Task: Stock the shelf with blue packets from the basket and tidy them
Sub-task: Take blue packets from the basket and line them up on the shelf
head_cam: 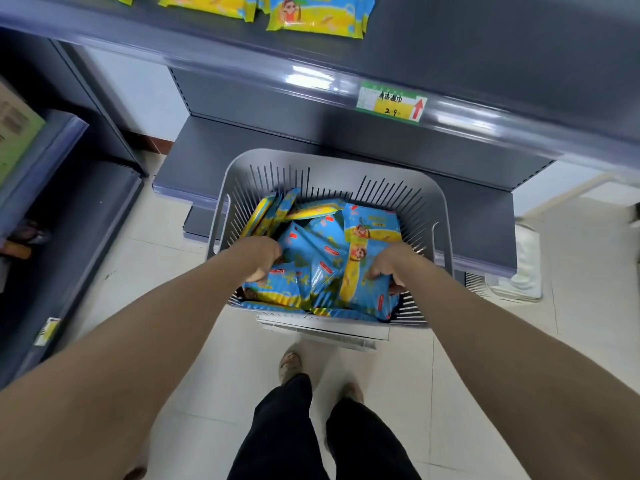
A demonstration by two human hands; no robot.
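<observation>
Blue packets lie heaped in a grey slatted basket on the floor below the shelf. The left hand curls into the pile, its fingertips buried, so its grip is unclear. The right hand pinches a packet's edge. The top edge cuts off the yellow packets on the shelf.

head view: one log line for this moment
step: pick | left hand: grips packets in basket | right hand: grips packets | shelf: partly stocked
</observation>
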